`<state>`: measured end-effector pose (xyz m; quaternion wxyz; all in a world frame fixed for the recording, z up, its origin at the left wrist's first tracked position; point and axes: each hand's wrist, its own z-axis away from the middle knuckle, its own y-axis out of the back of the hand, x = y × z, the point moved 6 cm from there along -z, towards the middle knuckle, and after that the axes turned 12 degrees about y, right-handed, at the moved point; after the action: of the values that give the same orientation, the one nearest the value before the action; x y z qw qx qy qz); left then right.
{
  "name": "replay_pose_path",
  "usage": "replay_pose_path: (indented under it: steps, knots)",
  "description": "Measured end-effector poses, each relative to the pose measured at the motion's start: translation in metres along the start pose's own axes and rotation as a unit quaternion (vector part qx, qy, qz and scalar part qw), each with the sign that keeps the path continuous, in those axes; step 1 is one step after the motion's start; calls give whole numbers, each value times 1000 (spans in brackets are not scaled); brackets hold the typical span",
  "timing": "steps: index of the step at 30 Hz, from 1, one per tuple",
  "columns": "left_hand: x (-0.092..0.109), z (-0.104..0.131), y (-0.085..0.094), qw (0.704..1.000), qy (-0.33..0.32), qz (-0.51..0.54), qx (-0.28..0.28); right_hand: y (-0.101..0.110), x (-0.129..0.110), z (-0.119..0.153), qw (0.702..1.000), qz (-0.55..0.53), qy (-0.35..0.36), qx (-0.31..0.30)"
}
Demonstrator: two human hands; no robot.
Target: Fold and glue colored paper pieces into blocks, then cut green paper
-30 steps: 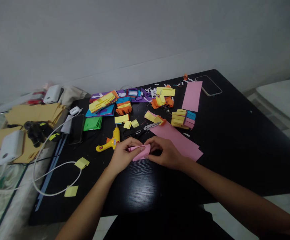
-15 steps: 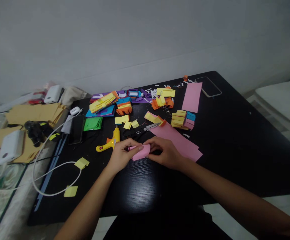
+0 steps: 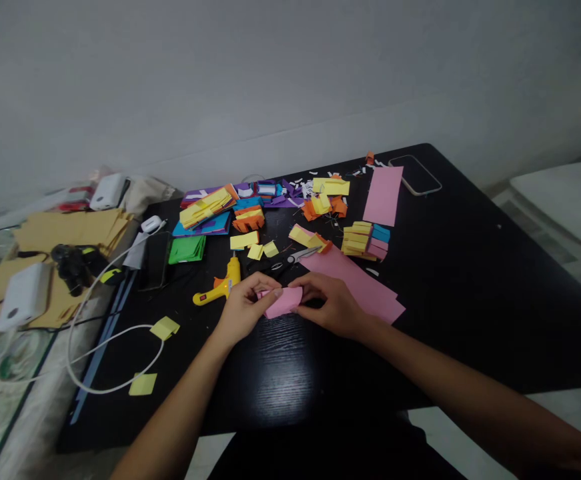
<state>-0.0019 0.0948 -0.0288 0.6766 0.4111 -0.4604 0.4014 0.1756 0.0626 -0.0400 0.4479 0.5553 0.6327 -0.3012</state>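
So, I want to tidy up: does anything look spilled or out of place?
White scraps lie strewn along the far side of the table, unlike the stacked green paper. A white cable loops by two yellow slips and might snag. No damage shows.

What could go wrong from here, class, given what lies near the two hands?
The left hand is right beside the yellow glue gun; a nudge might shift it, or burn skin if it is hot.
Both hands grip the small pink paper piece, so uneven pressure could crease it.
Reaching past the scissors might nick a finger.
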Motion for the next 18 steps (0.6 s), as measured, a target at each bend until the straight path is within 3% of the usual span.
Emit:
replay_pose_path:
  steps: [18]
  knots:
    - [-3,1,-2,1000,6,12,6,-1,2,0,1000,-5,-4,-3]
